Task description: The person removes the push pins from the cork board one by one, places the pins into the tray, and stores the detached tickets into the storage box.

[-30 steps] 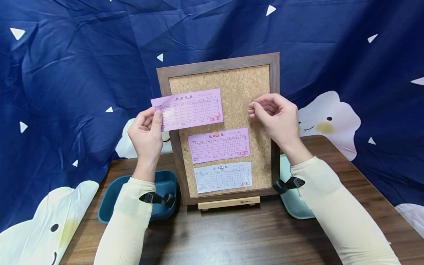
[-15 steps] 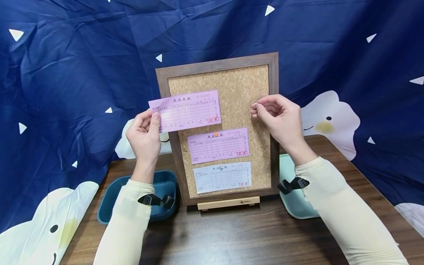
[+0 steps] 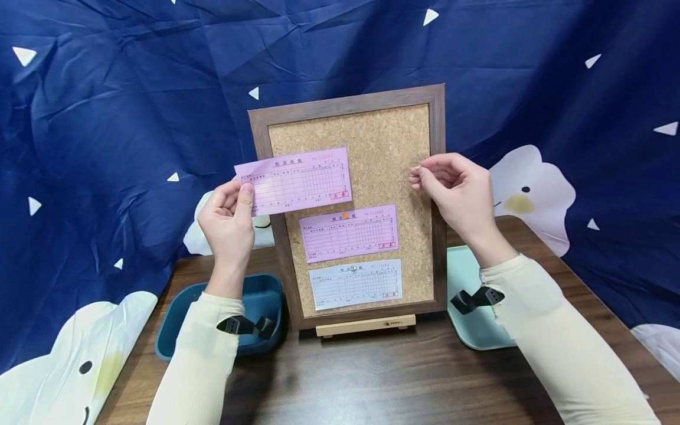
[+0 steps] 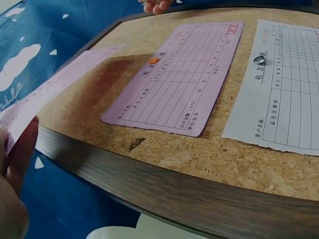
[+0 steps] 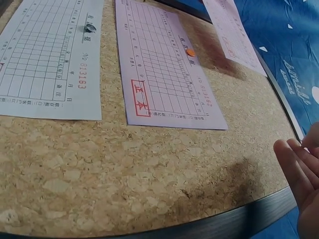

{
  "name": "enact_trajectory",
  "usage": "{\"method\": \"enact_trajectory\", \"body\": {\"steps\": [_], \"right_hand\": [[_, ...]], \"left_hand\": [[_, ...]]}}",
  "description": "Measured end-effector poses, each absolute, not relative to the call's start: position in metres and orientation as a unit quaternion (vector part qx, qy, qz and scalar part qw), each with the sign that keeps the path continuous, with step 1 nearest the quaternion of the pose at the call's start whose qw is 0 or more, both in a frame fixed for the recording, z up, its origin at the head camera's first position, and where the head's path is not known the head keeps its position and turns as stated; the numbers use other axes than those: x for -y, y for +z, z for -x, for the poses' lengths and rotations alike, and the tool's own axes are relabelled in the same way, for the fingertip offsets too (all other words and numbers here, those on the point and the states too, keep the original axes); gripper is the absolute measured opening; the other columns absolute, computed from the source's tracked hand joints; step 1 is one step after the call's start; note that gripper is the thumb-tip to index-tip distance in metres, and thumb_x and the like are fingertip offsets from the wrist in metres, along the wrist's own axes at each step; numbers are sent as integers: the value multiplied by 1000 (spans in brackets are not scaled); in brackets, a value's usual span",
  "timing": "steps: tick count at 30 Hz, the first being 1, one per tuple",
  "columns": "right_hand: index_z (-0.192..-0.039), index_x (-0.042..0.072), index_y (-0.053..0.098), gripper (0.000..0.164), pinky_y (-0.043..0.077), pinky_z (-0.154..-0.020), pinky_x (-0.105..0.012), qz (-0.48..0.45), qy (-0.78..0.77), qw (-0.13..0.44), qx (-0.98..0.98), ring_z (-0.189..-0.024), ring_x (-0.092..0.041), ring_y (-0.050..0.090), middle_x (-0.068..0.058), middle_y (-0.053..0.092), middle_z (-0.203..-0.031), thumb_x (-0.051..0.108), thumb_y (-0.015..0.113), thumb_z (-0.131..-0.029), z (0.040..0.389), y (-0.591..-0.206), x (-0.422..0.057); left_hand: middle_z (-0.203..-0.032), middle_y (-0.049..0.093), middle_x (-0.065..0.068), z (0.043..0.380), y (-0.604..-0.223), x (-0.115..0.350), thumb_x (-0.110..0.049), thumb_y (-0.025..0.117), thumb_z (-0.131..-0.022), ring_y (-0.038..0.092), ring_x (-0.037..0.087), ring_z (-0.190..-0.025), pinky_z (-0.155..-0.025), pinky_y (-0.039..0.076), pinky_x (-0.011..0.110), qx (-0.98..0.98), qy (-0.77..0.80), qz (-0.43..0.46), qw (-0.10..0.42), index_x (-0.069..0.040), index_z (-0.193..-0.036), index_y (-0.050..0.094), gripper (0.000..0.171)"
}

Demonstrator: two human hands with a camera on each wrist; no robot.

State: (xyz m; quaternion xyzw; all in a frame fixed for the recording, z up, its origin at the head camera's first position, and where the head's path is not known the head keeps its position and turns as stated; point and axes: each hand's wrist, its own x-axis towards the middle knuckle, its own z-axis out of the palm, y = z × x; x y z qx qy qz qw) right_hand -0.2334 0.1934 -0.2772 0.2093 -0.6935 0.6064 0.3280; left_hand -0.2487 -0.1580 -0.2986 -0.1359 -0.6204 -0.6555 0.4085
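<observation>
My left hand (image 3: 227, 231) pinches the left end of a pink receipt (image 3: 297, 180), thumb in front. In the head view the receipt overlaps the upper left of a wood-framed corkboard (image 3: 393, 136); the left wrist view shows it held off the cork. Below it, another pink receipt (image 3: 347, 236) is fixed with an orange pin (image 3: 345, 215). Lowest hangs a pale blue receipt (image 3: 356, 286) with a clear pin (image 4: 259, 60). At the board's right side, my right hand (image 3: 459, 192) brings thumb and forefinger tips together. Anything between them is too small to tell.
The board stands on a small wooden easel (image 3: 366, 325) on the brown table (image 3: 345, 378). A dark blue tray (image 3: 172, 313) lies to its left, a mint green tray (image 3: 473, 327) to its right. Blue patterned cloth (image 3: 133, 71) hangs behind.
My left hand and its receipt have shifted slightly left and down. My right hand has moved a little to the right, towards the board's edge. The two fixed receipts stay in place.
</observation>
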Motion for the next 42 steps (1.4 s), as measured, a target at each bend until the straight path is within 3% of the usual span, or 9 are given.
{"method": "enact_trajectory", "body": {"steps": [10,16,27,42], "right_hand": [[-105,-16,71,11,63,-73,-22,-200,610,323,696,-78,-8,79,8,82,-89,-10,71,-96,231,-279,-199],[-103,-9,74,7,64,-72,-23,-195,614,321,694,-77,-9,79,4,83,-90,-9,72,-96,230,-281,-202],[-104,-16,71,12,62,-74,-19,-195,602,334,699,-78,-6,79,8,82,-88,-7,72,-97,229,-287,-208],[-104,-12,73,8,63,-76,-20,-187,605,331,700,-79,-7,79,7,82,-91,-9,71,-97,225,-293,-216]], "left_hand": [[-94,82,-4,249,-300,162,-2,73,-101,77,3,-79,-76,61,16,618,-666,117,400,9,-106,76,13],[-96,83,-1,248,-301,165,-3,73,-101,78,3,-82,-78,61,16,617,-668,107,402,10,-106,76,14],[-92,79,-15,246,-306,175,-5,73,-102,77,3,-82,-77,61,16,623,-655,107,414,11,-108,76,17],[-92,81,-12,245,-309,179,-4,73,-101,78,5,-84,-79,62,17,613,-668,108,407,10,-106,76,15]]}}
